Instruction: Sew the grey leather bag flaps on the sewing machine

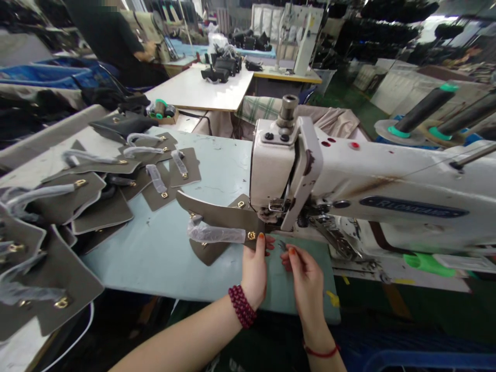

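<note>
My left hand [256, 268] grips the right edge of a grey-brown bag panel [220, 211], thumb on top beside a gold buckle [251, 235]. A handle [217, 232] wrapped in clear plastic runs across the panel, which reaches close to the sewing machine's needle area [277, 214]. Another panel [209, 252] lies partly under it. Just right of the left hand, my right hand [308, 276] is closed around small thread snips [282, 245]. Their grey metal tips stick out past the fingers toward the left hand; the rest is hidden in the palm.
The white sewing machine [349, 175] fills the right side, with thread cones [422, 111] behind it. Several similar panels with wrapped handles [65, 206] pile up at left on the pale blue table [155, 258]. A person [112, 41] sits at another machine, back left.
</note>
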